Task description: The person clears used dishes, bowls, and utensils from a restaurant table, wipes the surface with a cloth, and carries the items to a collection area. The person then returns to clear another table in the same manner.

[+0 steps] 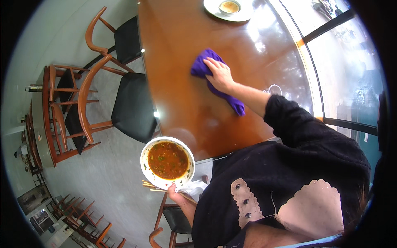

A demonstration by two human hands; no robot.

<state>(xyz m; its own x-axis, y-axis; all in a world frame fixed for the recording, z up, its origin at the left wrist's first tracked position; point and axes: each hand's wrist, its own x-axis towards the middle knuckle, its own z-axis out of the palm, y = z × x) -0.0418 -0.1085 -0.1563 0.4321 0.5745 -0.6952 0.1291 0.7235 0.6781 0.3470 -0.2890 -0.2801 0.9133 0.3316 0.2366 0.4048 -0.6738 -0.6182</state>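
My left hand [177, 196] grips a white bowl [148, 177] by its rim, thumb on the edge. Reddish-brown soup with green bits [167, 159] fills the lower part of the bowl. Several wooden chopsticks [149, 184] and a crumpled white tissue [193, 188] are at the same hand, beneath and beside the bowl. Under my right hand [220, 75] a bunched purple cloth [202, 63] lies pressed on the brown wooden table [178, 102]. The cloth's loose end trails towards me below my wrist.
On the table's far end stands a white plate [212, 11] with a small bowl of sauce [229, 6]. A clear, ring-shaped item [274, 89] is partly hidden by my forearm. Chairs with black seats [131, 107] line the left side. A window [347, 68] borders the right.
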